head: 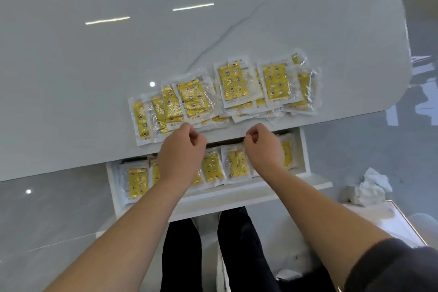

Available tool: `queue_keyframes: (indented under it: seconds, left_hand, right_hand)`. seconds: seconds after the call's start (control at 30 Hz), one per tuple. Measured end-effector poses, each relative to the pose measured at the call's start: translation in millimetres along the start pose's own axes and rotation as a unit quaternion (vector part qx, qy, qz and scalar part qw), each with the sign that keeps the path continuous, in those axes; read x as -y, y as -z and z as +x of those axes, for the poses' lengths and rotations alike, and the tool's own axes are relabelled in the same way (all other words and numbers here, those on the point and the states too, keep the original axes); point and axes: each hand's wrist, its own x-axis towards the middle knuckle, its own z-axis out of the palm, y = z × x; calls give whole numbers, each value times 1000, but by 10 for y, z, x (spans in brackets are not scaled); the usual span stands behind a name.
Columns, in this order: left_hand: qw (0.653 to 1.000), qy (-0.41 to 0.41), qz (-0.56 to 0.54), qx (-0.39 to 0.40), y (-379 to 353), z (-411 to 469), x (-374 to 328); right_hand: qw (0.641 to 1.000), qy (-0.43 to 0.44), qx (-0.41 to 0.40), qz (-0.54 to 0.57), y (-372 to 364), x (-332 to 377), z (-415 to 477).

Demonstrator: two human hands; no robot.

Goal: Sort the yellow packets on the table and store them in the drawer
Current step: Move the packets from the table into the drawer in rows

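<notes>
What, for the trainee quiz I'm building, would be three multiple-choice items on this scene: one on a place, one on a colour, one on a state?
1. Where do the loose packets lie?
A) on the table, near its front edge
B) on the floor
C) on a chair

2. What colour shows through the clear wrappers?
A) red
B) yellow
C) blue

3. How is the drawer?
A) shut
B) pulled open and bare
C) pulled open, with stored packets in it

Answers:
1 A, they spread along the table edge just above the drawer.
2 B, each wrapper shows a yellow sheet.
3 C, the stored packets lie in a row inside it.
</notes>
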Motion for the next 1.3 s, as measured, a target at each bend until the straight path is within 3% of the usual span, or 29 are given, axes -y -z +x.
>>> queue_keyframes:
  seconds: [0.1,0.23,0.43,0.53,0.7,0.9,1.17,1.3]
  left_hand:
    - [999,-28,-9,-20,-142,224,-442]
    - [994,-60,86,-20,-424,612,-867]
    - [981,-47,187,23,-761,877,-1189]
    - [980,-47,193,25,-830,833,-1211]
    - [999,-19,37,4,-814,727,-1173]
    - [992,50,-112,-27,-682,765,-1017]
    - [967,38,-251,7,-586,804,-843]
    - [951,51,-306,5,-507,836,-804]
  right_hand:
    - [996,13,-73,50,394,-70,295]
    - [983,25,-152,101,810,-182,727]
    - [987,-2,-90,133,1002,-174,1156]
    - [989,18,-103,105,1006,-78,1207]
    - [981,31,15,189,862,156,1127]
    - [971,-17,109,211,664,410,1177]
    - [982,-16,121,145,513,602,1211]
    - [979,-28,119,164,474,551,1196]
